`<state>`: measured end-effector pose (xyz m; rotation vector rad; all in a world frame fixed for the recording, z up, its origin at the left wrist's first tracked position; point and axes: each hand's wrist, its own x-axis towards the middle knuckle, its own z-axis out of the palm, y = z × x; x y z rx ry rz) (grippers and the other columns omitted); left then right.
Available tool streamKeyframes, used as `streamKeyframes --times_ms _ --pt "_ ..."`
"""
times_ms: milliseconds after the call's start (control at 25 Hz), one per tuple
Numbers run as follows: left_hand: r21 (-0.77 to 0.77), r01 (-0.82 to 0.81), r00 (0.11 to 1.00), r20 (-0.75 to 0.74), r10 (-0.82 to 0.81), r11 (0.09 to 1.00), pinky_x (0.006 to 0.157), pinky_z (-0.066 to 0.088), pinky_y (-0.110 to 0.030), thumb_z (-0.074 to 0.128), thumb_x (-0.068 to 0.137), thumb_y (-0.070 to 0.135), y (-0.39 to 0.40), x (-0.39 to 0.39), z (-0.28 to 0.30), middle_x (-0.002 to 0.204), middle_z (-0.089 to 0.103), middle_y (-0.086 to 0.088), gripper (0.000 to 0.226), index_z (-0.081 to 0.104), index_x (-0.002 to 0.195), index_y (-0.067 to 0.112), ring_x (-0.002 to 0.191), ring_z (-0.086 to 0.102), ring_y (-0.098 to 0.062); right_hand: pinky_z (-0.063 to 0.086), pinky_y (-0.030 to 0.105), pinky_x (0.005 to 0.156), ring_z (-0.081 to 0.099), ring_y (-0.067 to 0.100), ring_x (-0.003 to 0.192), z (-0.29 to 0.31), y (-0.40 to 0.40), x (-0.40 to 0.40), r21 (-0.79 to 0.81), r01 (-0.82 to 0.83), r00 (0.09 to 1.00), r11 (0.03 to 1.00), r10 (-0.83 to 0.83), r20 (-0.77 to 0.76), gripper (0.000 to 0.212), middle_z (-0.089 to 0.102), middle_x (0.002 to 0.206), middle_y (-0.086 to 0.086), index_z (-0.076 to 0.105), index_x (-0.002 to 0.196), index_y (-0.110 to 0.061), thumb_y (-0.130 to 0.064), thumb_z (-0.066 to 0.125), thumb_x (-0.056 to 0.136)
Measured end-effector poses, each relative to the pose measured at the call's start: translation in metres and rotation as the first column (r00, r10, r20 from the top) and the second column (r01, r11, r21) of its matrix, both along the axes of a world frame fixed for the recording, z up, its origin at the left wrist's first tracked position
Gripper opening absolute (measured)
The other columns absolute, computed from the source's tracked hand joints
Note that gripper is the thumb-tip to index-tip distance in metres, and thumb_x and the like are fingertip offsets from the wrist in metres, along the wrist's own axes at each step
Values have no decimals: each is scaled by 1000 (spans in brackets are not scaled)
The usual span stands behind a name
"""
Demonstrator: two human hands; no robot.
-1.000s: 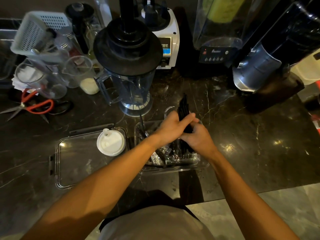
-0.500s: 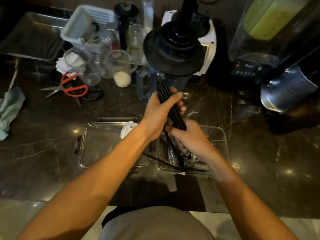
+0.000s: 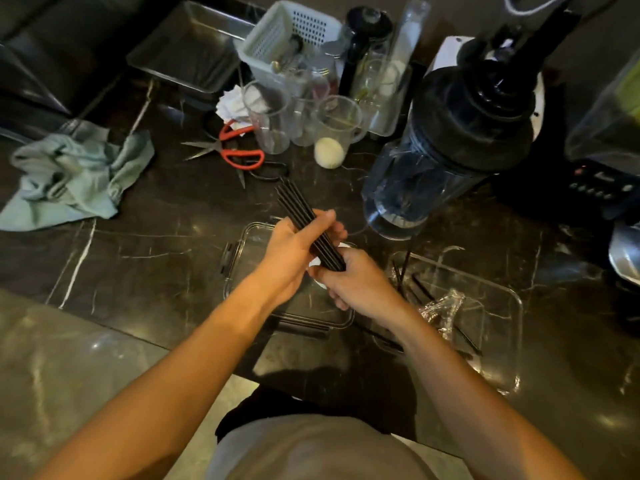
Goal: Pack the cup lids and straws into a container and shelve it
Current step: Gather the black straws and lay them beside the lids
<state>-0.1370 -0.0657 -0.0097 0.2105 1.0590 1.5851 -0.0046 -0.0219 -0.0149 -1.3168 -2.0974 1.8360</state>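
A bundle of black straws [image 3: 304, 216] is gripped by both hands above the dark marble counter. My left hand [image 3: 294, 251] wraps its middle, and my right hand [image 3: 353, 282] holds its lower end. Under the hands lies a clear container lid [image 3: 239, 261] with black clips; a white cup lid [image 3: 317, 277] on it is mostly hidden by my hands. To the right stands a clear rectangular container [image 3: 509, 327] holding crumpled plastic wrap [image 3: 443, 310] and a few loose black straws [image 3: 420, 289].
A blender jug [image 3: 446, 147] with a black lid stands just behind the hands. Red-handled scissors [image 3: 235, 150], clear measuring cups [image 3: 336, 126], a white basket [image 3: 287, 39] and a metal tray [image 3: 187, 46] crowd the back. A green cloth [image 3: 72, 174] lies at left.
Both hands lifted the straw bundle out of the container and carried it left, over the lid. The view swung left and down, bringing the cloth and tray into sight.
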Motion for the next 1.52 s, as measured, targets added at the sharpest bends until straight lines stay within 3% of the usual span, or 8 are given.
streamKeyframes --times_ms 160,320,600,800,960,1160,1360,1520 --pt "-147 -86 991 -117 69 985 87 59 -40 70 94 13 -9 -15 -18 81 72 -10 4 67 94 9 87 73 -25 53 45 59 63 17 61 -16 -13 -17 55 -48 997 997 44 68 12 62 68 -3 65 96 -20 -32 65 95" --pt "-240 -206 942 -311 126 949 80 61 -29 87 79 18 -41 -55 -46 103 73 -8 44 61 114 19 91 73 -16 45 33 58 66 18 78 -30 -18 -22 378 -351 900 857 197 390 19 68 86 -3 65 105 -21 -38 64 97" --pt "-540 164 404 -726 -556 825 103 53 -36 81 83 36 -75 -93 -70 130 53 4 65 52 141 24 118 58 -13 53 36 78 71 27 100 -38 -19 -31 431 -509 779 745 186 599 22 73 108 6 67 117 -16 -25 65 97" --pt "-486 115 636 -634 -439 867 86 52 -10 57 103 27 -66 -74 -74 130 51 4 32 58 135 23 105 58 -5 54 42 91 69 29 108 -33 -20 -28 425 -530 734 733 147 663 28 72 116 9 65 125 -15 -22 64 99" --pt "-495 -27 663 -659 -355 869 68 45 0 52 105 25 -61 -62 -79 135 53 -5 33 59 136 16 95 58 -1 54 43 90 68 31 112 -30 -27 -38 413 -553 699 724 132 703 30 71 120 12 62 128 -12 -15 64 98" --pt "-536 -118 678 -659 -327 836 107 51 -44 47 107 24 -71 -76 -80 135 55 -18 35 59 135 8 115 62 -23 47 36 75 69 29 101 -38 -48 -59 424 -504 750 753 138 646 23 72 107 8 67 116 -12 -11 69 93" --pt "-586 102 451 -693 -563 804 98 51 -30 67 95 29 -84 -83 -70 129 46 0 31 61 124 20 100 56 -4 54 37 80 71 27 100 -57 -60 -52 418 -478 738 773 95 668 21 73 107 8 68 113 -12 -14 70 92" --pt "-711 259 -154 -699 -699 654 108 40 -36 75 82 46 -83 -87 -71 129 46 2 58 55 133 26 120 46 -16 54 38 83 68 27 105 -64 -56 -33 496 -457 735 738 -2 679 25 71 111 9 65 114 -10 -22 70 92"
